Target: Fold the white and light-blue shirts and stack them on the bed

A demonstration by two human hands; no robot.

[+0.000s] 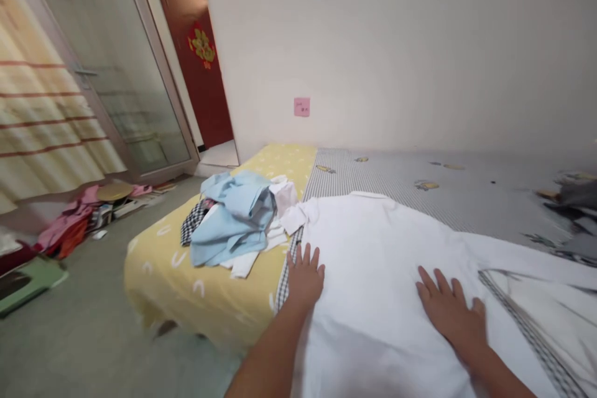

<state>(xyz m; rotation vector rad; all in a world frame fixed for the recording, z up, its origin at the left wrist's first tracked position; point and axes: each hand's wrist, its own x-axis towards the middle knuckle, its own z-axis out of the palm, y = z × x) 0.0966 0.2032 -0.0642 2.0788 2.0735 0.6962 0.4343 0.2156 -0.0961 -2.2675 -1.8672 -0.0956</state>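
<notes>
A white shirt [368, 261] lies spread on the bed, its collar toward the wall and one sleeve stretched out to the right. My left hand [305, 277] rests on the shirt's left edge with its fingers apart. Flat on the right part of the shirt body, fingers spread, is my right hand [452, 308]. Neither hand grips anything. Left of the shirt sits a heap of clothes with a light blue garment [233, 217] on top, a black-and-white checked piece [192, 222] and white cloth around it.
The bed has a yellow patterned cover [163, 273] on the left and a grey striped sheet [396, 168] beyond. Dark clothes [581, 205] lie at the far right. A green stool [32, 283] and piled belongings [74, 217] are on the floor near a glass door [116, 56].
</notes>
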